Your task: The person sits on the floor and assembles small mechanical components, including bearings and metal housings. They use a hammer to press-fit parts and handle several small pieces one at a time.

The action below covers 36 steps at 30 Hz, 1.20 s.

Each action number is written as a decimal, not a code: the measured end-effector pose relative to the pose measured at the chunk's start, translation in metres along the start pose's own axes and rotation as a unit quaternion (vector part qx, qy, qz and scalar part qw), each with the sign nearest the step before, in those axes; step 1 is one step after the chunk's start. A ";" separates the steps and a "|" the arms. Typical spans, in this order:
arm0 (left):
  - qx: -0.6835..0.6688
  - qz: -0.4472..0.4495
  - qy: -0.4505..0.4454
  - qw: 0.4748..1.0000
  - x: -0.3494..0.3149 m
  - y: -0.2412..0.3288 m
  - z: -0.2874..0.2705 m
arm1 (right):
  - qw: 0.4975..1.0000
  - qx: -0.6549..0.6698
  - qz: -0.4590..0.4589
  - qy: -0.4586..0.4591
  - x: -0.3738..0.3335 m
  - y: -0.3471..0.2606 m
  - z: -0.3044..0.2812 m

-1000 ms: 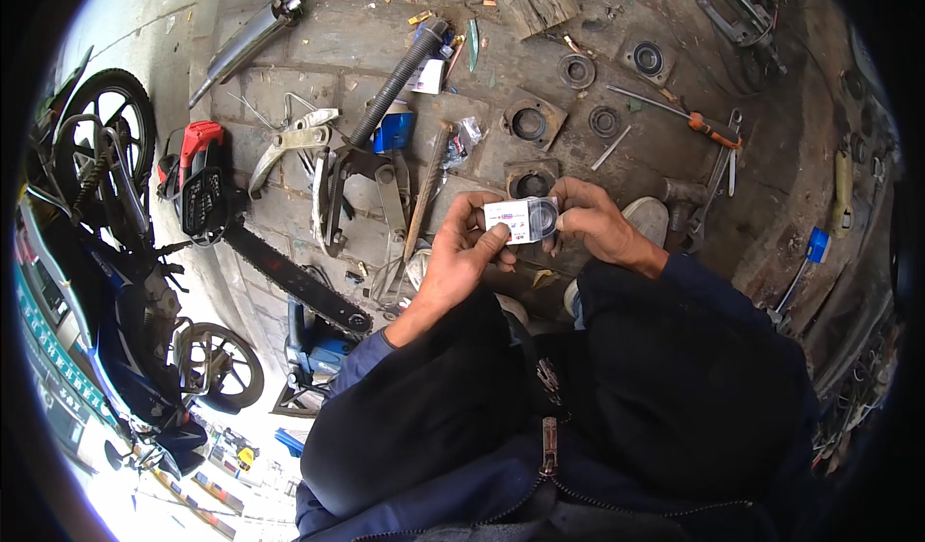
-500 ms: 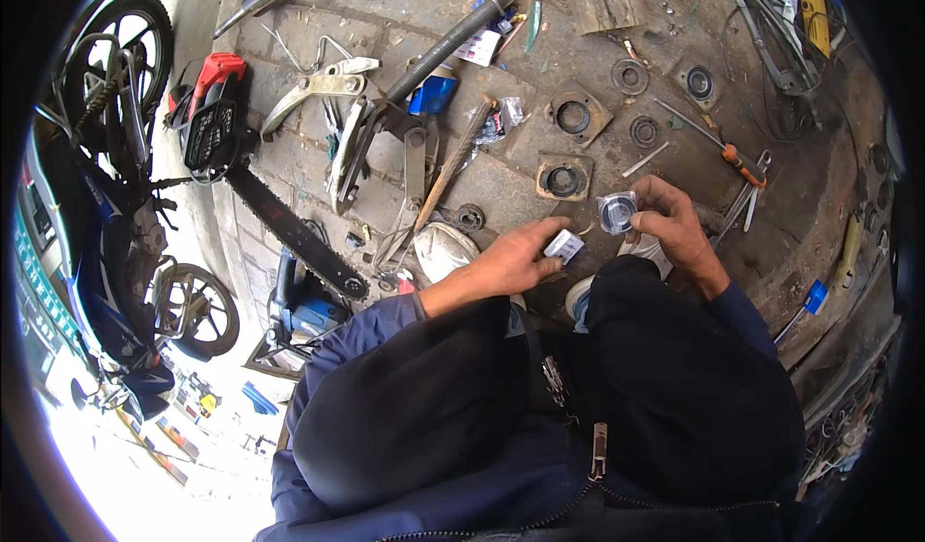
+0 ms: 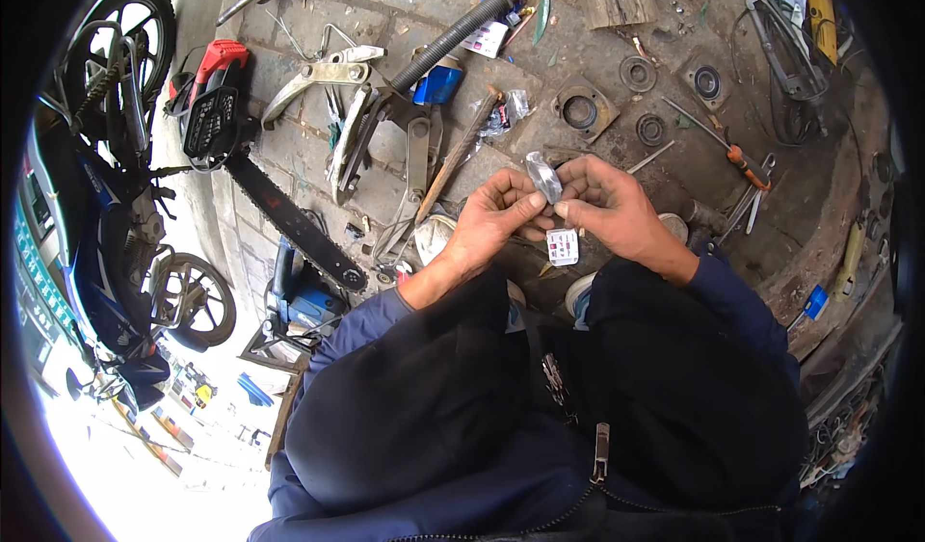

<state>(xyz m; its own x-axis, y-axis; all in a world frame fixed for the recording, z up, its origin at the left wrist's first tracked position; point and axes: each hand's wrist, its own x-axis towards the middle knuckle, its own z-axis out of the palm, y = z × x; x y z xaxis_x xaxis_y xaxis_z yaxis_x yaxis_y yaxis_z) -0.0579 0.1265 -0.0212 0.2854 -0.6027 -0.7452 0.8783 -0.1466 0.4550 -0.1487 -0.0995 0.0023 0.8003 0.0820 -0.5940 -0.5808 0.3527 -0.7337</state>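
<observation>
Reference point: the rusty square metal plate with a round bore (image 3: 584, 110).

Held: a small, crinkled clear-plastic packet (image 3: 544, 178), on my side of the plate and slightly left of it, tilted. Glare hides most of its contents; something dark shows. My left hand (image 3: 496, 216) is pinched narrow at the packet's lower end, thumb against fingers; my right hand (image 3: 617, 216) pinches the same end opposite. A small white printed box (image 3: 562, 247) sits just below the fingertips, farther toward me from the plate; cannot tell whether fingers carry it.

Method, my judgement: keep both thumbs close together, grip film only, pull apart slowly and evenly. A sudden tear could throw the contents out, so a loose finger underneath would help.

Edges: right of the plate, a dark round bearing (image 3: 651, 130); farther right, an orange-handled screwdriver (image 3: 744, 163), its shaft pointing back toward the plate. Left of the plate, a slanted brown wooden rod (image 3: 453, 171). On the near side, my black-trousered knees (image 3: 636, 340) limit the elbows. Sideways travel seems best kept short; lifting looks freer than lowering.
</observation>
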 end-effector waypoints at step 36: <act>-0.046 0.016 0.057 0.997 0.010 0.010 -0.005 | 0.983 -0.126 -0.057 0.119 0.027 0.018 0.025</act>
<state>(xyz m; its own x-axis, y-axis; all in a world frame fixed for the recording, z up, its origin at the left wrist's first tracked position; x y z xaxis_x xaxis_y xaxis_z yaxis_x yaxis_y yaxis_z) -0.0446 0.1230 -0.0264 0.3506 -0.5123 -0.7840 0.8981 -0.0534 0.4366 -0.1335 -0.0675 -0.0188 0.8219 -0.1749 -0.5422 -0.5323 0.1031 -0.8402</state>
